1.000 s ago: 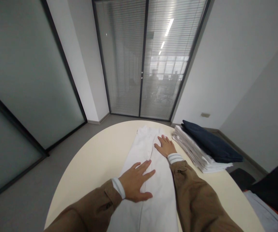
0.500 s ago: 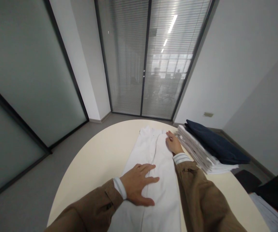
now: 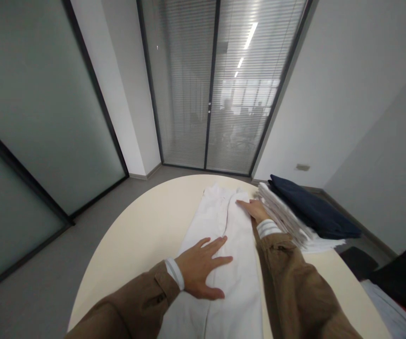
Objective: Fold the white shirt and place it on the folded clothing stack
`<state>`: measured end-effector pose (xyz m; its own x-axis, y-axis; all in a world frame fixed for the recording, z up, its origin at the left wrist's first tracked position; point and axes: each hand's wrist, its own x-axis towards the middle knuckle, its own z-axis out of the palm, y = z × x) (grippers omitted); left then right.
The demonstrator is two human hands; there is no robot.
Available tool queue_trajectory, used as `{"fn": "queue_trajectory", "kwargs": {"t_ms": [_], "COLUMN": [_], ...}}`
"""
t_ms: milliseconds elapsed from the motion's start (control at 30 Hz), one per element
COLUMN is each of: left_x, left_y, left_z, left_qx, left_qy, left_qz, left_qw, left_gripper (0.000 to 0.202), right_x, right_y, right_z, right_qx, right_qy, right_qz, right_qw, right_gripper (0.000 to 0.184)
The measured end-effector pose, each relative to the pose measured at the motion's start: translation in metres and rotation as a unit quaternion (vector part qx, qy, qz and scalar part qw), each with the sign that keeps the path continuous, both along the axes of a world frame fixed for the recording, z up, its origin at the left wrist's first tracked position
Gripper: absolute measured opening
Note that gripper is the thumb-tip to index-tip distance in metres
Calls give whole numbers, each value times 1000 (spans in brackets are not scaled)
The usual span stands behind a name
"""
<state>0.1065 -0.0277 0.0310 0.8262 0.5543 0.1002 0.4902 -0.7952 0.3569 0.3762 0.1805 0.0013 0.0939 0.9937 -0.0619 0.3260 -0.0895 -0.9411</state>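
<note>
A long white cloth garment (image 3: pixel 220 221) lies lengthwise on the round cream table (image 3: pixel 135 245), its far end near the table's far rim and its near end running out of view. My left hand (image 3: pixel 201 268) rests flat on the garment's lower middle, fingers spread. My right hand (image 3: pixel 254 209) lies on the garment's right edge, fingers pointing left and touching the side of a stack of folded white cloth (image 3: pixel 280 219). Neither hand grips anything.
A folded navy cloth (image 3: pixel 312 209) lies on the white stack at the table's right side. Dark seating (image 3: pixel 356 261) and pale fabric (image 3: pixel 390 306) stand at the lower right. Glass doors with blinds (image 3: pixel 210 94) stand ahead, with frosted glass panels (image 3: pixel 36 108) at left.
My right hand has swung its fingers round to point left and moved to the garment's right edge. My left hand has shifted only slightly. The view has turned a little since the oldest frame.
</note>
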Motion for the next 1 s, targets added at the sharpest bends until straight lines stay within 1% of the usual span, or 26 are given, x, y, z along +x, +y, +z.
{"fn": "queue_trajectory", "kwargs": {"t_ms": [67,100,167,267,367,467,600,667,733,867,1000], "left_x": [1,2,3,4,4,4,4,4,4,5,4], "left_y": [0,-1,-1,-2,0,4,11,15,20,28,32], "left_z": [2,2,2,1,-2,-4,-7,-10,-13,-14,-12], "left_qx": [1,0,-2,0,7,11,21,29,36,36,9], "left_qy": [1,4,16,32,35,36,21,11,2,-6,-33], "left_qz": [6,15,44,83,100,115,130,132,133,135,134], "left_qw": [1000,1000,999,996,994,993,991,991,990,990,990], "left_gripper": [92,93,94,94,91,87,82,80,79,75,74], "right_x": [-5,-7,-13,-19,-21,-23,-28,-32,-36,-42,-48], "right_y": [-5,-7,-10,-11,-12,-11,-11,-13,-17,-29,-44], "right_z": [6,8,10,10,5,2,6,12,20,41,64], "right_qx": [-22,-29,-17,-1,17,50,103,126,148,183,204], "right_qy": [46,73,118,142,146,137,42,6,-3,4,19], "right_qz": [13,19,33,50,68,90,112,114,109,106,112], "right_qw": [999,997,992,989,987,985,987,985,983,977,972], "right_gripper": [35,35,41,47,49,51,50,52,53,53,52]}}
